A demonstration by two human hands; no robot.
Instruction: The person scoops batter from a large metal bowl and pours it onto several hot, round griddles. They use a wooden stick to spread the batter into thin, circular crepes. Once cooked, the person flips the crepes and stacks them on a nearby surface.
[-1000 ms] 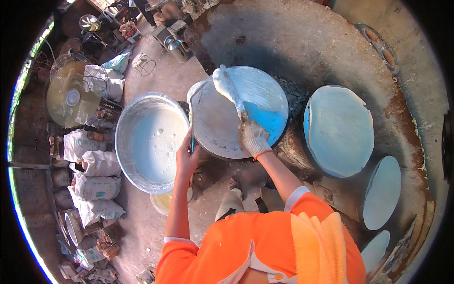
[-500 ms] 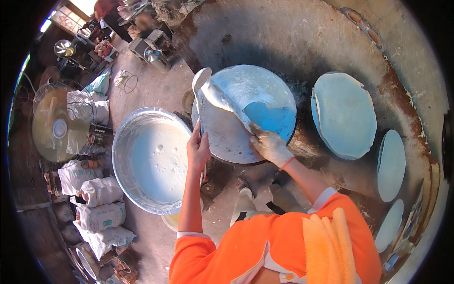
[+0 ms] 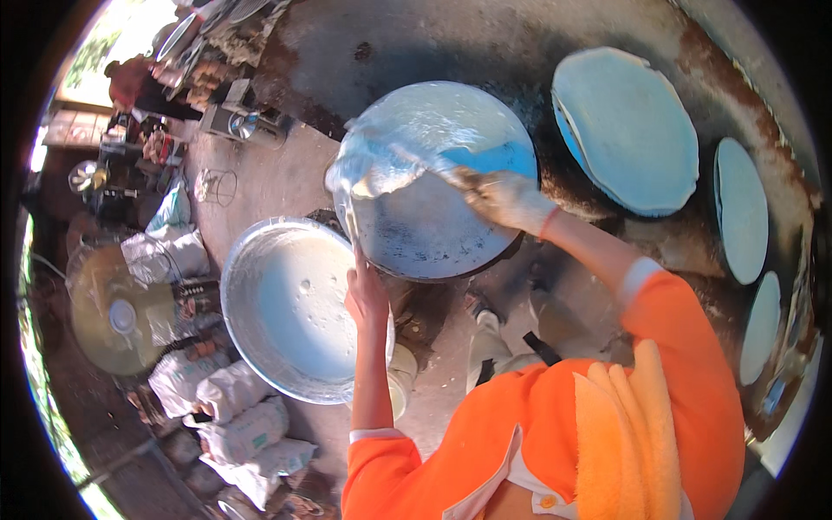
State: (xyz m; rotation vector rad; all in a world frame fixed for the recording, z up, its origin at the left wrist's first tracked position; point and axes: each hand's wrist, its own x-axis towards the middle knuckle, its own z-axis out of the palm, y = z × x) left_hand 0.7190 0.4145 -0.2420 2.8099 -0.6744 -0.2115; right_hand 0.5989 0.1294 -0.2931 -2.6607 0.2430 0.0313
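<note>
In the upper middle of the frame sits a large, round, flat griddle, grey below, coated wet white and blue above; just lower left stands a wide silver metal basin of milky liquid. The right hand, gloved in soiled white knit, is nearer the griddle's middle, clenched on a long pale blurred tool whose axis runs up and left across it; the bare left hand grasps a slim pale handle
</note>
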